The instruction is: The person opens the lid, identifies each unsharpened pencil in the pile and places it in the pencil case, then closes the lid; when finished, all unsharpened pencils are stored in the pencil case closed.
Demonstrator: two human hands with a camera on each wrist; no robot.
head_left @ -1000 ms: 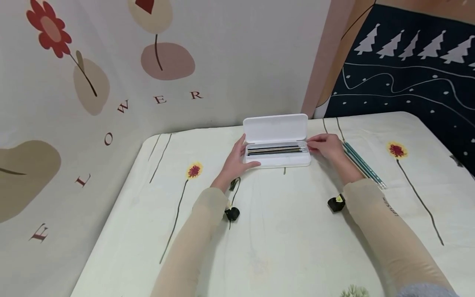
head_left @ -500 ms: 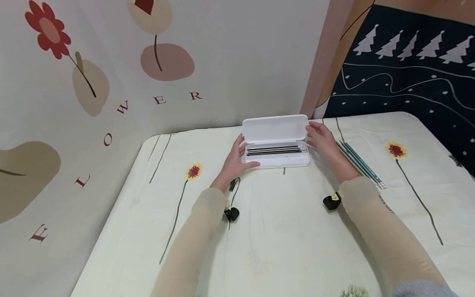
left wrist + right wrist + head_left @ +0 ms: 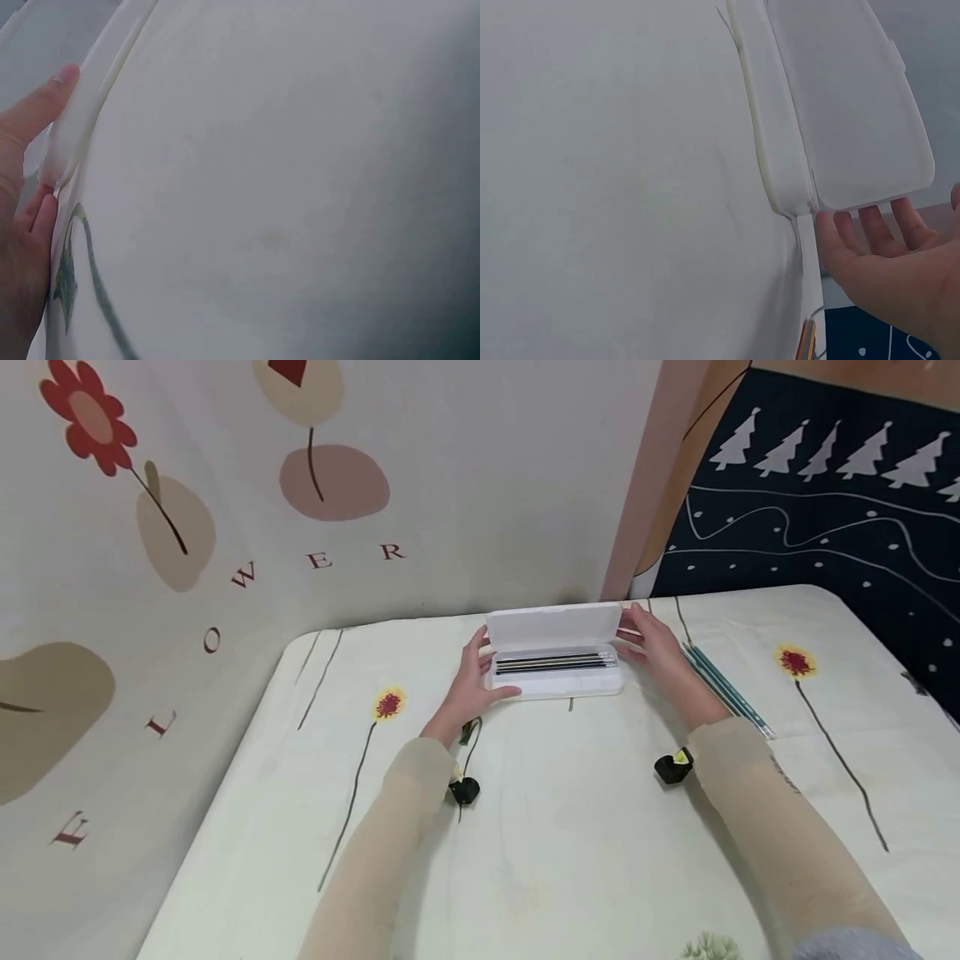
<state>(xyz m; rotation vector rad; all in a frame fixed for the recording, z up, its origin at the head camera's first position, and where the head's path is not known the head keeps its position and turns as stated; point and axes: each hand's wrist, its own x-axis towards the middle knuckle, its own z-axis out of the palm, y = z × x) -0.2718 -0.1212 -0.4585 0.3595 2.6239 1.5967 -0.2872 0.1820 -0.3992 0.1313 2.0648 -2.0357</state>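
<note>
A white pencil case (image 3: 558,686) stands at the back of the table with several dark pencils (image 3: 553,664) lying in it. Its lid (image 3: 553,625) is raised and leans forward over the base. My left hand (image 3: 467,689) holds the case's left end, with the thumb at the front edge and the fingers at the side. The left wrist view shows that thumb (image 3: 46,105) against the case wall. At the other end, my right hand (image 3: 663,658) touches the lid's right edge with extended fingers. In the right wrist view those fingertips meet the lid (image 3: 855,105).
Several green pencils (image 3: 727,690) lie on the table to the right, beside my right forearm. A flower-printed cloth covers the table (image 3: 570,827). Behind the case rises a pale curtain (image 3: 480,510), and a dark cloth with white trees (image 3: 810,527) hangs at the right.
My right hand has moved up from the case's right end to the lid's edge. The lid has tilted forward from nearly upright. My left hand has stayed at the left end.
</note>
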